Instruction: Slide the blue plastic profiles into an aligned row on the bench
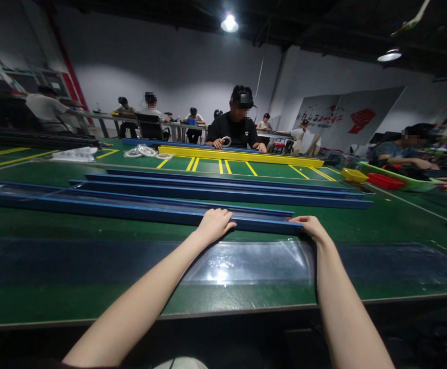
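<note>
A long blue channel strip lies across the green table in front of me, its right end near my right hand. My left hand is closed over the near wall of this channel, a short way in from that end. At the end itself, my right hand grips the channel with bent fingers; its fingertips are partly hidden. A clear plastic sheet seems to lie inside the channel toward the left. Below my hands, a long transparent plastic strip rests flat on the table and reflects the lamp light.
More blue channels lie just beyond. Across the table, a person in black handles a roll of tape behind a yellow channel. Coiled white cord sits left; yellow, red and green trays stand right, near another person.
</note>
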{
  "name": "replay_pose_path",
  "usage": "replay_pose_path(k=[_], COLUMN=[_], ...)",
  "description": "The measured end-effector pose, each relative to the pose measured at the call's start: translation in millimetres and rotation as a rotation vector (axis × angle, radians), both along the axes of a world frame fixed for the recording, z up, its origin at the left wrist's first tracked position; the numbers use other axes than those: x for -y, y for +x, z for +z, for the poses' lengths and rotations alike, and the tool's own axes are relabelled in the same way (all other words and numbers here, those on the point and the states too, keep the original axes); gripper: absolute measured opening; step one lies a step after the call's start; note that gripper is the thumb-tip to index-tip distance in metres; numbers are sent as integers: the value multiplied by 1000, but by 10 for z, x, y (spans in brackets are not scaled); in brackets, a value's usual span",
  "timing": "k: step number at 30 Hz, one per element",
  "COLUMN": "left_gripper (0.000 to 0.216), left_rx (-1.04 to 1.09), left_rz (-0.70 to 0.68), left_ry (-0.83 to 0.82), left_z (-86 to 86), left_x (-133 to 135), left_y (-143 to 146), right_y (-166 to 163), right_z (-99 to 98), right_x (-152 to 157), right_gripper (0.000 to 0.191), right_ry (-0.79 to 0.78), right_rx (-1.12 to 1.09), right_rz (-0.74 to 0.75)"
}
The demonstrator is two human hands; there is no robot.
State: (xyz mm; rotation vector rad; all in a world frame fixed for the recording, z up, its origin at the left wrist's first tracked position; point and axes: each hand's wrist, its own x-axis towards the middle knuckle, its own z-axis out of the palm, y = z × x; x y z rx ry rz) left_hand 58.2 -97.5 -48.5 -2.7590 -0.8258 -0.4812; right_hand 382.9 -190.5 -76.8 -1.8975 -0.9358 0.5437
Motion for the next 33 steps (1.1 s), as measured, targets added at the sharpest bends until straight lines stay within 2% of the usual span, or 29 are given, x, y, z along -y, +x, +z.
replay_pose_path(k=[15, 22, 26, 30, 33], left_gripper=[29, 30, 30, 29, 29], left_rx=[20, 17, 23, 37, 42], left_rz=[-18, -15, -17, -25, -22], left_ry=[-17, -4, -7, -1, 11], left_z=[-2, -20, -33, -42, -41], left_x=[3, -9, -12, -11, -8], left_y=[5, 0, 5, 9, 12], right_y=[5, -6, -90, -304, -535], right_z=[-24, 19, 137, 320, 456], right_x=[-19, -7, 34, 80, 62], right_gripper=[16, 21, 21, 27, 35], right_ry=[-1, -87, -72, -46, 58], right_rx=[18, 49, 239, 550, 634], right_rz=[-42, -114, -213, -461, -526])
